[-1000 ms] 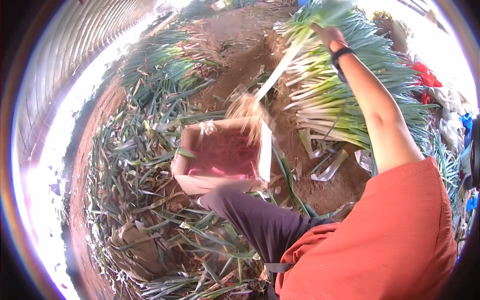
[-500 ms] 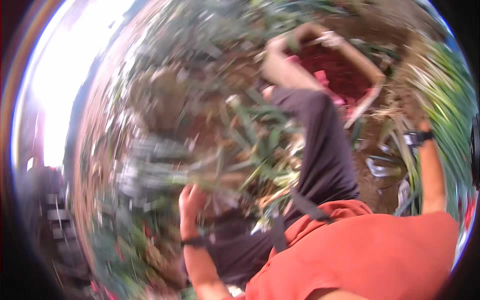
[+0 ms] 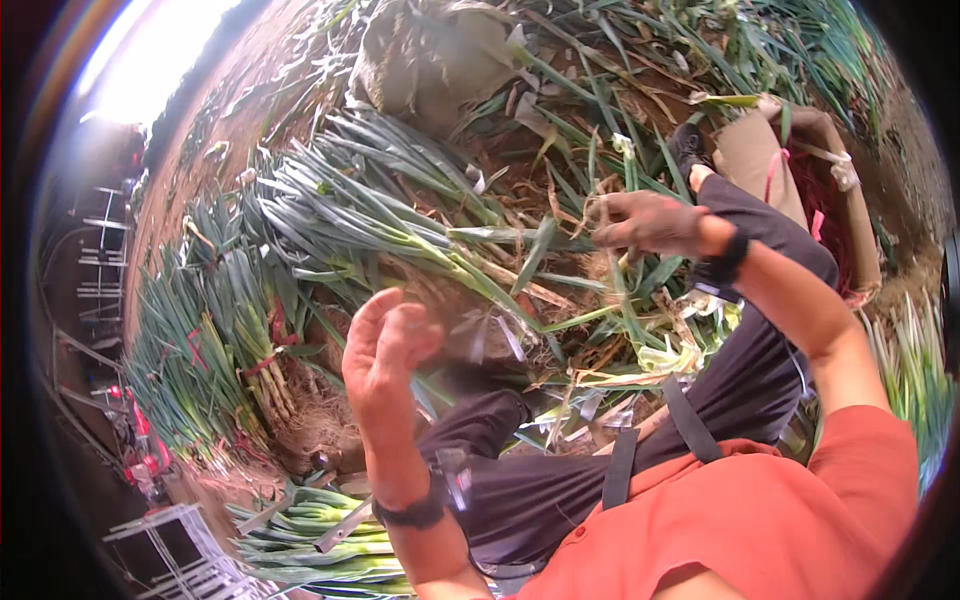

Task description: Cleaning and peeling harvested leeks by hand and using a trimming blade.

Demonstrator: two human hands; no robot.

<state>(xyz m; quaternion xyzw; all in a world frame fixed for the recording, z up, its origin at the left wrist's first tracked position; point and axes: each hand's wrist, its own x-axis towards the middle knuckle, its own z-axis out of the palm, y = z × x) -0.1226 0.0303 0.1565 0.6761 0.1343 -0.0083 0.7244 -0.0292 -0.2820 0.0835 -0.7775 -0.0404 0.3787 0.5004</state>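
My left hand (image 3: 390, 345) is raised in front of a loose pile of long green onions (image 3: 370, 215), its fingers bent but apart, with nothing visible in them. A dark band circles that wrist. My right hand (image 3: 650, 222), with dark, soil-coloured fingers, hangs over scattered leaves and peeled outer layers (image 3: 670, 350). Its fingers point left and are loosely apart; I see nothing held in them. Leaf tips lie close behind those fingertips. The white root ends of the pile point toward the ground between my legs.
Tied green onion bundles (image 3: 265, 365) stand at the left, with more stalks (image 3: 330, 540) lying below. An open cardboard box (image 3: 830, 150) with red strands sits at the right, near another onion stack (image 3: 915, 365). A pale sack (image 3: 435, 60) lies at the far side.
The view has swung left and sharpened. My right hand has come from beside the stack at the right to over the leaves in the middle. My left hand is still at the left, fingers bent.
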